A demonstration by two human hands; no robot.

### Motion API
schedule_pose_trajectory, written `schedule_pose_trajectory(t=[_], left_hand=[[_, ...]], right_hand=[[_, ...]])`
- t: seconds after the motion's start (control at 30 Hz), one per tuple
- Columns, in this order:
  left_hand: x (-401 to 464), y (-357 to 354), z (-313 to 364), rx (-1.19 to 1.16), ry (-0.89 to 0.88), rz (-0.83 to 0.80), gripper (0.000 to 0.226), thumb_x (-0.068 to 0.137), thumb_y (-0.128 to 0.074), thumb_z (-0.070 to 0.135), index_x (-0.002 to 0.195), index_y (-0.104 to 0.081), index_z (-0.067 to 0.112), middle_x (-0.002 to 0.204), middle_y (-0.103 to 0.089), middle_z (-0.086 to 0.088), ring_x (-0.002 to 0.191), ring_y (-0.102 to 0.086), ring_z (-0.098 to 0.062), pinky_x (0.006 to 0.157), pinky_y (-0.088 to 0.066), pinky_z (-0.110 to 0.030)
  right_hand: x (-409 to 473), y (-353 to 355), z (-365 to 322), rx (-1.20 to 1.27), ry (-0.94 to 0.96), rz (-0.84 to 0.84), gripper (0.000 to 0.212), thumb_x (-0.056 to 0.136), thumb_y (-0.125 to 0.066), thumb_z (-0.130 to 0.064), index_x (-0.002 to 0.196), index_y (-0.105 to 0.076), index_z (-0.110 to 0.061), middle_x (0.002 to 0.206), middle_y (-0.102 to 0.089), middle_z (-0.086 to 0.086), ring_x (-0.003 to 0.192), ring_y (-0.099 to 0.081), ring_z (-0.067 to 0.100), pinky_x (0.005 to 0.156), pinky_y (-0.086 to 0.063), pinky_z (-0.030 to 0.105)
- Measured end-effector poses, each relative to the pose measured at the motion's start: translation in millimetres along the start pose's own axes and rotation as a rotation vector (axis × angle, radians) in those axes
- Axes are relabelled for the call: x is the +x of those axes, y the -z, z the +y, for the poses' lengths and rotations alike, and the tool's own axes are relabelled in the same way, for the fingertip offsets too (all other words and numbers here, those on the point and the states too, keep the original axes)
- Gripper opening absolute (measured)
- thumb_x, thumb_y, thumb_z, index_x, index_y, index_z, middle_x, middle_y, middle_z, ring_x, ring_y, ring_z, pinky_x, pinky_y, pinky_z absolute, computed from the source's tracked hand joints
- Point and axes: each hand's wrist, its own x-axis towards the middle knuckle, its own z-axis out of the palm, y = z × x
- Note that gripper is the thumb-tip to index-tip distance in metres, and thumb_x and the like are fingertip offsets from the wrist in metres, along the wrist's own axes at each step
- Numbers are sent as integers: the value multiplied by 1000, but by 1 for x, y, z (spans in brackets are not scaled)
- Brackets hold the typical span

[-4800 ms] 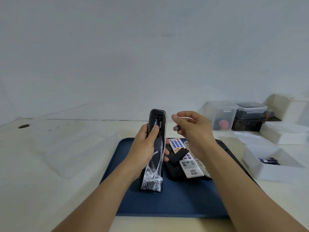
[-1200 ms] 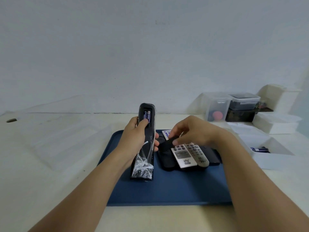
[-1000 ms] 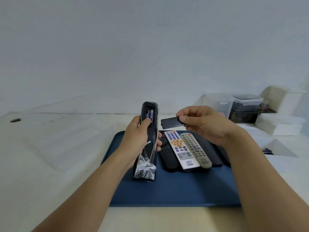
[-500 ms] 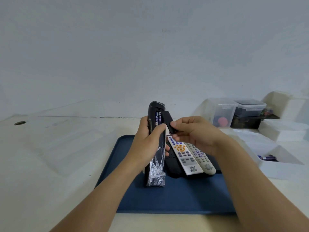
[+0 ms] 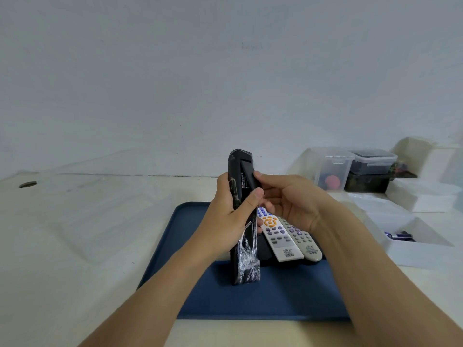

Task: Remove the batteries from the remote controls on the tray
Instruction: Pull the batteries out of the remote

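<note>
My left hand [image 5: 229, 216] grips a long black remote [image 5: 241, 221] upright over the blue tray [image 5: 263, 296], its lower half wrapped in crinkled clear film. My right hand [image 5: 288, 199] holds the black battery cover [image 5: 249, 175] against the remote's back with thumb and fingers; the cover lies over the battery bay, so no batteries show. On the tray behind lie a white remote [image 5: 276, 236] with orange and purple buttons, a grey remote [image 5: 302, 237], and black remotes partly hidden under them.
A white open box [image 5: 411, 246] at the right holds loose batteries [image 5: 398, 236]. Clear lidded containers [image 5: 333, 169] and white boxes stand at the back right. A clear plastic tray [image 5: 100, 216] lies on the table to the left.
My right hand picked the black cover from the tray, carried it to the upright remote and set it over the battery bay; the batteries seen before are now covered.
</note>
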Motion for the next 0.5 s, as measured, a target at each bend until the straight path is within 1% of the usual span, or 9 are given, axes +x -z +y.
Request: schedule_pose_trajectory(t=[0.1,0.13,0.23,0.4,0.5], left_hand=[[-1,0,0,27,-17,-10,28,96,-61,41,118,-44,41,100,-67,-7,73,-72,-22,70,-63,-50],[-2,0,0,39,-19,-14,25,98,-60,40,117,-44,42,98,-67,-6,71,-73,-23,70,-63,-49],[-5,-1,4,59,-25,-27,17,101,-54,37,114,-43,43,96,-68,-4,68,-73,-21,67,-64,-43],[-5,-1,5,26,12,-16,12,104,-51,32,113,-44,36,94,-66,-7,66,-70,-24,63,-63,-47],[-5,-1,7,15,27,-9,11,105,-48,30,115,-43,29,95,-66,-18,65,-70,-28,60,-62,-45]], right_hand=[[-2,-1,-2,-82,37,41,28,88,-73,-31,81,-69,-4,62,-63,9,47,-58,11,41,-48,17],[-2,-1,-3,-118,55,58,31,88,-73,-34,77,-66,-6,60,-63,9,46,-57,12,40,-47,18],[-2,0,-2,-228,106,84,39,88,-72,-41,67,-62,-10,58,-63,10,42,-52,13,39,-43,20],[2,-3,4,-215,120,96,44,90,-69,-43,61,-58,-12,53,-58,8,41,-43,13,39,-34,20],[5,-5,7,-296,128,169,50,85,-72,-50,54,-56,-14,51,-55,7,40,-41,14,43,-32,23]])
